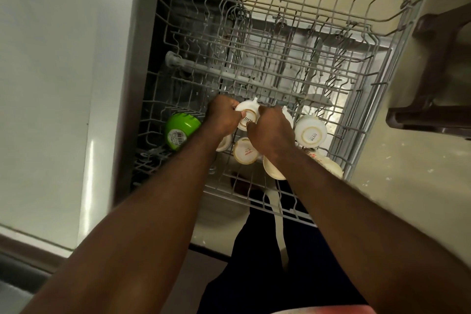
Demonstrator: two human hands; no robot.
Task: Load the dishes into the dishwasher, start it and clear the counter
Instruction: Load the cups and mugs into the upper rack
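The dishwasher's grey wire upper rack is pulled out below me. Both my hands grip one upside-down white cup at the rack's near end: my left hand holds its left side and my right hand its right side. Around it stand several other upturned white cups, one to the right and one just below. A green cup lies upside down at the rack's left edge. A white saucer leans partly under my right wrist.
A white cabinet panel rises on the left. A dark brown plastic stool stands on the floor at the right, close to the rack. The lower rack shows through the wires. My dark trouser legs are under the rack's near edge.
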